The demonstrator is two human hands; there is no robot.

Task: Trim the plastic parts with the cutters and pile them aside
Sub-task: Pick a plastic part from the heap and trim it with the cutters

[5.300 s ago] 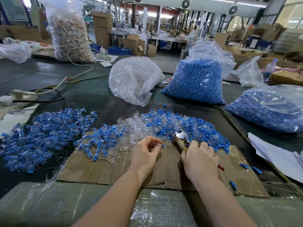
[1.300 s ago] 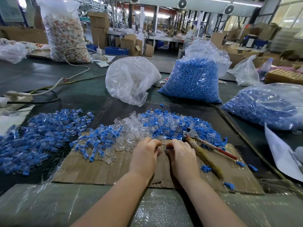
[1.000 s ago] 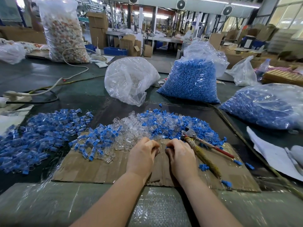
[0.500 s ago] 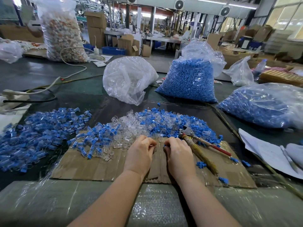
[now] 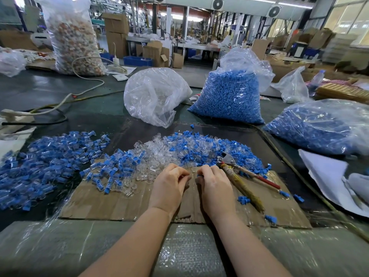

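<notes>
Curling both hands' fingers [image 5: 180, 173] around small plastic parts [image 5: 196, 175].

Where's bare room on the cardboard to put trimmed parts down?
Bare cardboard sheet lies left of the left hand, below the mixed clear and blue parts. A smaller patch lies right of the cutters, dotted with stray blue parts. Crowded: the sheet's far edge, and between both hands.

cutters [image 5: 237, 169] on cardboard [image 5: 111, 202], right of hands [image 5: 191, 186], parts pile [image 5: 179, 148] behind
</notes>
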